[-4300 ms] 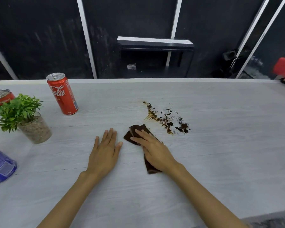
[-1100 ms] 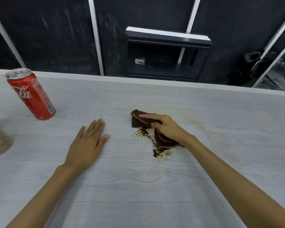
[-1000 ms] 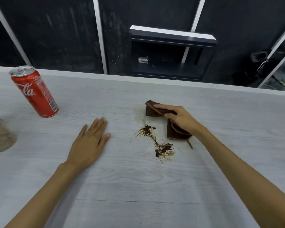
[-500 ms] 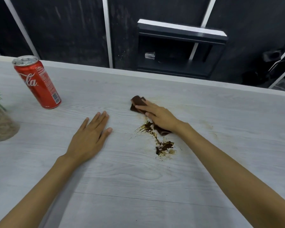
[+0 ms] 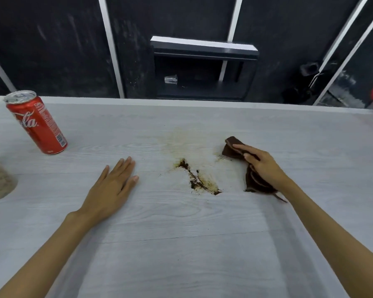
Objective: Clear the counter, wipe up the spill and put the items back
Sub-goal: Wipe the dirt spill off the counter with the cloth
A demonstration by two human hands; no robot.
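Pressing the brown cloth [image 5: 232, 148] onto the counter [image 5: 181, 244] with my right hand [image 5: 262, 166], fingers straight on top, nothing gripped. Cloth lies just right of the dark spill [image 5: 196, 179], apart from it. Left hand [image 5: 114, 186] flat, palm down, holding nothing. Red can [image 5: 37, 123] far left.
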